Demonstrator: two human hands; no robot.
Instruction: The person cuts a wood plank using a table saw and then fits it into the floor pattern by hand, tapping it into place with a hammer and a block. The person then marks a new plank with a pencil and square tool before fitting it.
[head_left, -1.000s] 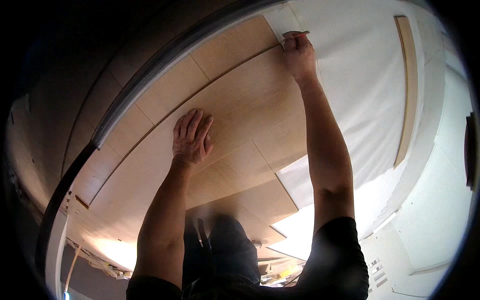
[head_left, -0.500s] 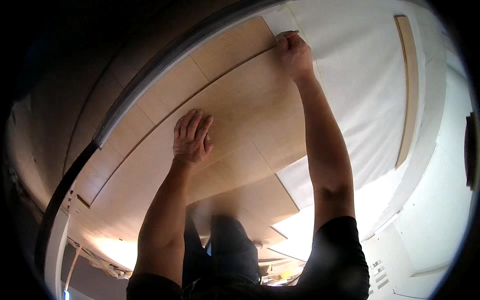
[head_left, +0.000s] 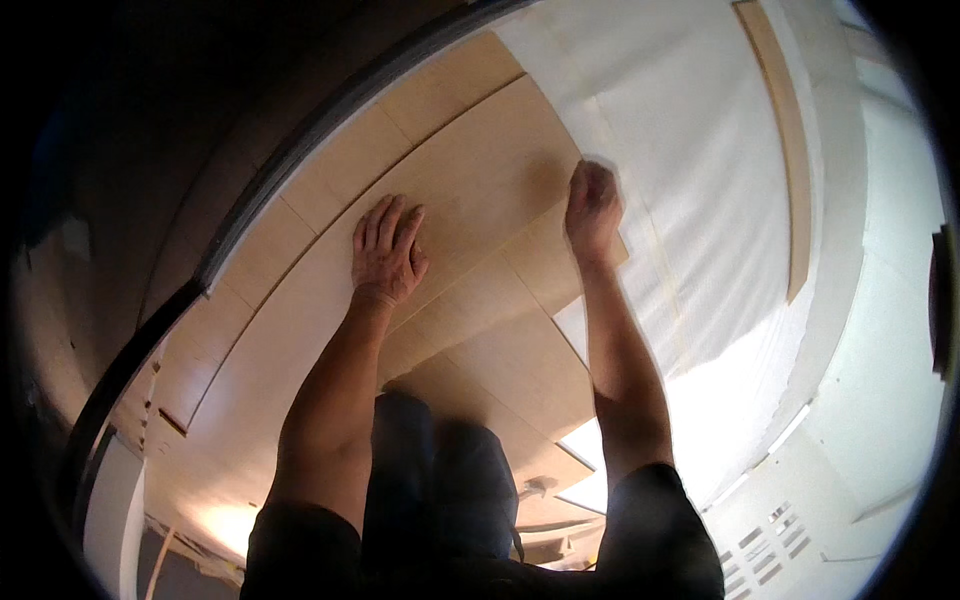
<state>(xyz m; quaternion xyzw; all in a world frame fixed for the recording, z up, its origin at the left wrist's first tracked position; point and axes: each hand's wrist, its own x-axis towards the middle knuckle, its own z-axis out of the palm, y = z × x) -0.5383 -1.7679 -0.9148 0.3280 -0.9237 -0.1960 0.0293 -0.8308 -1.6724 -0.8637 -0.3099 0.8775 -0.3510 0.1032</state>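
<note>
Pale wooden floor planks [head_left: 480,190] lie side by side in staggered rows. My left hand [head_left: 388,250] rests flat on one plank with its fingers spread and holds nothing. My right hand [head_left: 592,205] is curled into a fist at the right-hand edge of the planks, where the wood meets a white underlay sheet [head_left: 700,200]. It is slightly blurred, and nothing shows inside it. My knees in dark trousers [head_left: 440,480] rest on the nearer planks between my forearms.
A dark curved skirting edge [head_left: 250,230] borders the planks on the left. A single loose wooden strip [head_left: 790,150] lies on the underlay at the far right. White panels [head_left: 880,400] and a slotted grille [head_left: 760,540] stand at the right.
My right hand has drawn back from the far corner of the planks to a nearer spot on their right edge. My left hand has stayed flat in place.
</note>
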